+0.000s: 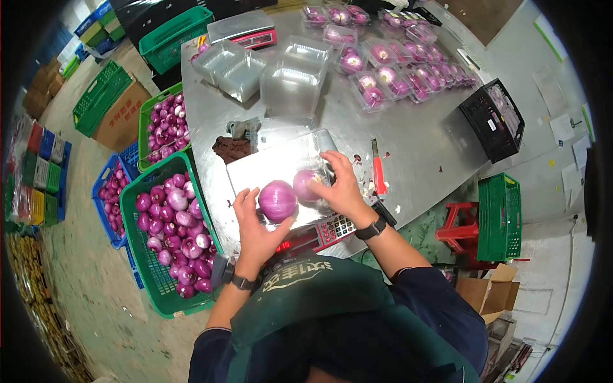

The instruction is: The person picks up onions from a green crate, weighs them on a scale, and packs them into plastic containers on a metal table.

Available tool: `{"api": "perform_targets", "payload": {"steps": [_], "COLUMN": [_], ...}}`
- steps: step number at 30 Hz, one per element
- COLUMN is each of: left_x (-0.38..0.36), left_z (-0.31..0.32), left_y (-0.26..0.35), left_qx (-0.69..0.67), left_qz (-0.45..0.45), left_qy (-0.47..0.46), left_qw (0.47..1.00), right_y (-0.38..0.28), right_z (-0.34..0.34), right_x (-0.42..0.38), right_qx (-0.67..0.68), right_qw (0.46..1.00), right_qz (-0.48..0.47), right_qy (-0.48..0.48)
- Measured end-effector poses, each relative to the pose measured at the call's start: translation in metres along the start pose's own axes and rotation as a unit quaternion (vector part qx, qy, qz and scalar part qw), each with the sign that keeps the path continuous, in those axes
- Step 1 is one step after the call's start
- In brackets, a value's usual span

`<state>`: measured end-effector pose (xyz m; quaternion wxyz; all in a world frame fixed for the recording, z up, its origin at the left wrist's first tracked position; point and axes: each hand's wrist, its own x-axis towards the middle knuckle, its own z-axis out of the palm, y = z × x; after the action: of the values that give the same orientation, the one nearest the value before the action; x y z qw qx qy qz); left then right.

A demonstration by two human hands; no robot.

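Note:
Two purple onions sit side by side in a clear plastic tray on the scale (246, 173). My left hand (257, 230) is curved round the lower left of the larger onion (278, 200), fingers apart. Thumb and fingers of my right hand (341, 188) are closed about the smaller onion (308, 185). Below the tray are the scale's keypad (335, 230) and a red lit display (285, 246). To the right lies a red-handled knife (379, 175).
Stacked empty clear trays (290, 83) stand ahead, with packed onions (389, 80) at the back right. A green crate of onions (137, 255) is on the left. A black basket (476, 127) stands on the table's right edge. A dark cloth (231, 149) lies left of the scale.

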<state>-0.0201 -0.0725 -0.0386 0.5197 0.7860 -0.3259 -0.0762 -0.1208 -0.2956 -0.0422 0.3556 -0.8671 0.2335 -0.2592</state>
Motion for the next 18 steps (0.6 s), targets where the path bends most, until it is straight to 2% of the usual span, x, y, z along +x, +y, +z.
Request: {"api": "perform_targets", "payload": {"steps": [1,2,3,4,5,6,8,9,10,11,12,13,14,15,16,17,18], "left_x": [-0.006,-0.013,-0.022,-0.032,-0.032,-0.037,-0.038,-0.036,-0.036,-0.035,-0.036,-0.036,-0.035,-0.03,-0.029,-0.026,-0.024], "left_z": [-0.004,-0.009,-0.009,-0.005,-0.011,-0.013,-0.025,-0.029,-0.033,-0.034,-0.036,-0.039,-0.039,-0.038,-0.033,-0.026,-0.021], "left_y": [-0.008,-0.01,-0.016,-0.031,-0.022,-0.035,-0.02,-0.012,-0.005,-0.001,-0.003,-0.007,-0.008,0.003,-0.007,-0.025,-0.033], "left_qx": [0.002,0.004,-0.047,-0.163,-0.23,-0.285,-0.407,-0.407,-0.444,-0.48,-0.481,-0.501,-0.521,-0.498,-0.496,-0.463,-0.43], "left_qz": [-0.014,-0.05,-0.117,-0.158,-0.233,-0.256,-0.317,-0.311,-0.315,-0.319,-0.317,-0.322,-0.326,-0.361,-0.36,-0.359,-0.357], "left_qy": [-0.008,-0.015,-0.023,-0.016,-0.044,-0.057,-0.075,-0.08,-0.072,-0.062,-0.063,-0.068,-0.074,-0.052,-0.056,-0.066,-0.074], "left_qw": [1.0,0.999,0.992,0.974,0.944,0.922,0.853,0.855,0.836,0.815,0.815,0.801,0.786,0.787,0.788,0.808,0.826], "right_y": [0.011,0.025,0.039,0.044,0.01,0.01,0.005,0.005,0.007,0.007,-0.009,-0.013,-0.017,-0.02,-0.022,-0.022,-0.021], "right_z": [0.001,0.008,0.017,0.02,0.001,-0.005,-0.016,-0.024,-0.033,-0.042,-0.054,-0.07,-0.077,-0.082,-0.082,-0.077,-0.067], "right_x": [0.006,0.015,0.027,0.038,0.049,0.058,0.062,0.055,0.039,0.023,0.003,-0.011,-0.022,-0.033,-0.044,-0.051,-0.053], "right_qx": [0.055,0.052,0.169,0.284,0.299,0.335,0.334,0.335,0.194,0.042,-0.002,-0.088,-0.09,-0.005,0.083,0.084,0.161], "right_qw": [0.997,0.997,0.975,0.931,0.912,0.894,0.894,0.896,0.971,0.995,0.992,0.977,0.977,0.972,0.942,0.943,0.935], "right_qz": [0.051,0.051,0.144,0.23,0.281,0.297,0.294,0.29,0.127,-0.043,-0.102,-0.135,-0.136,-0.037,0.065,0.066,0.164], "right_qy": [0.013,0.024,0.017,0.01,0.011,-0.01,-0.042,-0.035,-0.059,-0.081,-0.072,-0.141,-0.139,-0.232,-0.319,-0.315,-0.268]}}
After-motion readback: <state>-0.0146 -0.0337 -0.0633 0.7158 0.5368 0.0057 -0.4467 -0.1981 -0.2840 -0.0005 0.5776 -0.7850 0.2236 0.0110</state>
